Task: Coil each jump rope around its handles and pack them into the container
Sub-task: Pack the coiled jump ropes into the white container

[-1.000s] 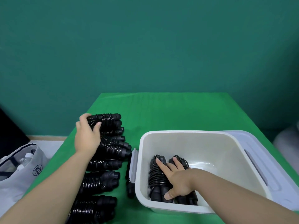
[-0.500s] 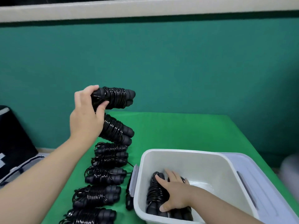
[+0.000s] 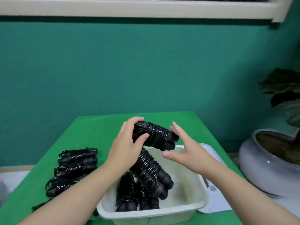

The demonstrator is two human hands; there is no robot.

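Note:
My left hand (image 3: 128,145) grips a coiled black jump rope bundle (image 3: 156,137) above the white container (image 3: 188,202). A second coiled bundle (image 3: 151,172) hangs below it, slanting down into the container; what holds it up is hidden by my left hand. My right hand (image 3: 186,151) hovers just right of the held bundle with fingers spread, holding nothing. Two coiled bundles (image 3: 129,195) stand in the container's near left corner. Several more coiled bundles (image 3: 76,163) lie in a row on the green table (image 3: 100,127) to the left.
The container's lid (image 3: 214,184) lies flat under and to the right of it. A large grey plant pot (image 3: 267,161) stands off the table at the right. A teal wall rises behind the table's far edge.
My left hand has carried the bundle, with the second hanging under it, from above the left row to over the container. My right hand has come up out of the container and opened beside it.

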